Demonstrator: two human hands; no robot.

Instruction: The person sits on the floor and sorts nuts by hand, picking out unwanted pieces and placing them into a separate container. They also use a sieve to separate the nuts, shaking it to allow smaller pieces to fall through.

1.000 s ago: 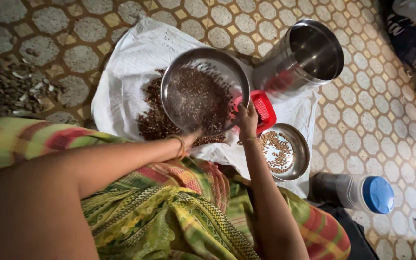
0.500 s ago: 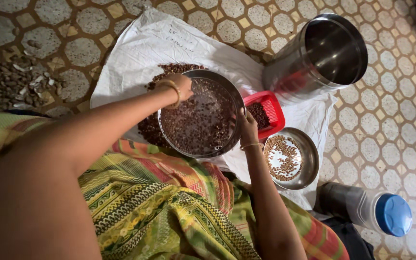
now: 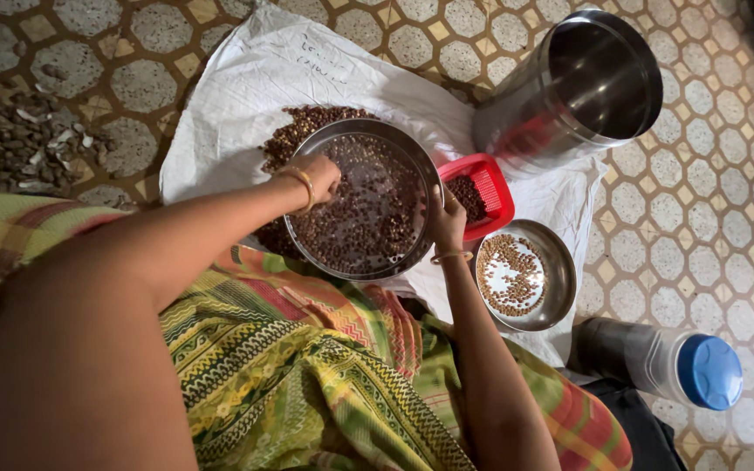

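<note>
My right hand [image 3: 448, 225] grips the rim of a round steel sieve pan [image 3: 412, 166], holding it roughly level, its perforated bottom scattered with dark brown seeds [image 3: 368, 218]. My left hand [image 3: 318, 177] reaches into the pan from the opposite rim, fingers down among the seeds. More of the same seeds [image 3: 303, 126] lie heaped just beyond my left hand, partly under the pan.
</note>
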